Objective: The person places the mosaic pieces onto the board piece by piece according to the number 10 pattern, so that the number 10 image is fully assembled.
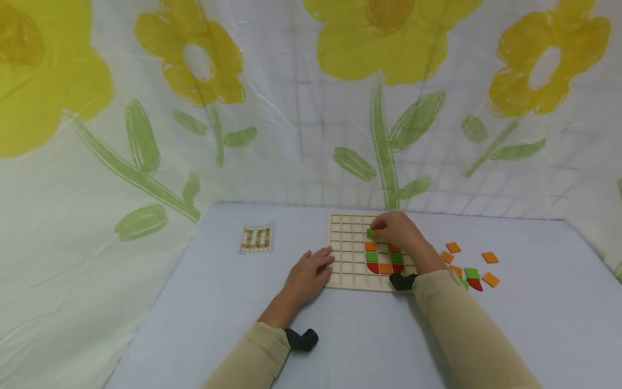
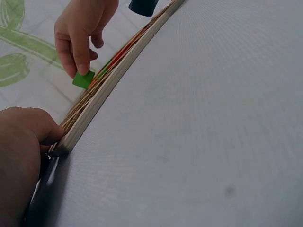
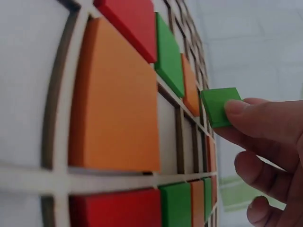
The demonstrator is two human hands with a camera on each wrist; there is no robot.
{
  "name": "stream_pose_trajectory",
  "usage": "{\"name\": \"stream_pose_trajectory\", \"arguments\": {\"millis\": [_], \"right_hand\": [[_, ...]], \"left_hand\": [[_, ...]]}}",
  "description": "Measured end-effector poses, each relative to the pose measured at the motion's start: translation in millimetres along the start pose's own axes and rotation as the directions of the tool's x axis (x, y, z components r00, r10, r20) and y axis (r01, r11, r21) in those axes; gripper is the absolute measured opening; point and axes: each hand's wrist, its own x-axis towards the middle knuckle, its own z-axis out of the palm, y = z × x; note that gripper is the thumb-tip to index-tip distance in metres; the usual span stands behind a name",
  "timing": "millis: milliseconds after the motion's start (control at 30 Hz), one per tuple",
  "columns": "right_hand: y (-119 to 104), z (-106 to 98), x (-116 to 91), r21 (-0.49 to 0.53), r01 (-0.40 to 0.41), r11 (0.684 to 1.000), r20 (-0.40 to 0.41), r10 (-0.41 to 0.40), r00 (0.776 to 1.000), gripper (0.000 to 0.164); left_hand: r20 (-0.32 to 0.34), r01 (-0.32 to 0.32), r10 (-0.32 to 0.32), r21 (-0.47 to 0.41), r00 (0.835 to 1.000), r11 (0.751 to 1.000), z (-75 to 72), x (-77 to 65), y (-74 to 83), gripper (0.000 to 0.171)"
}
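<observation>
A pale wooden grid board [image 1: 347, 254] lies on the table with orange, green and red tiles set in its squares. My right hand [image 1: 399, 232] is over the far part of the board and pinches a green square tile [image 3: 218, 105] between thumb and fingers. In the left wrist view, that green tile [image 2: 84, 79] appears just above the board's surface. My left hand [image 1: 306, 276] rests against the board's left edge, its fingertips touching the rim. Near the board's front, two red rounded tiles flank an orange square [image 1: 385, 268].
Loose orange, green and red tiles [image 1: 490, 257] lie scattered to the right of the board, some partly behind the right sleeve. A small printed pattern card [image 1: 256, 239] is on the table at left. Behind the table hangs a flower-printed curtain [image 1: 272, 178].
</observation>
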Motion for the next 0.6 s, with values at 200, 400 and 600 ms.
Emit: {"name": "stream_pose_trajectory", "arguments": {"millis": [200,400,600], "right_hand": [[-2.9,4.9,3.6,-0.012,-0.011,1.000,0.035,0.012,0.999,0.023],[-7.0,6.4,2.2,-0.107,-0.027,0.994,0.072,0.035,0.997,0.026],[-9.1,3.1,-3.8,-0.134,-0.041,0.990,0.044,0.048,0.998,0.030]], "left_hand": [[-0.005,0.000,0.000,0.004,1.000,1.000,1.1,0.5,1.6,0.035],[-0.028,-0.020,0.020,0.009,0.999,1.000,1.1,1.4,2.7,0.033],[-0.031,0.003,-0.003,-0.001,1.000,1.000,1.1,0.9,0.2,0.033]]}}
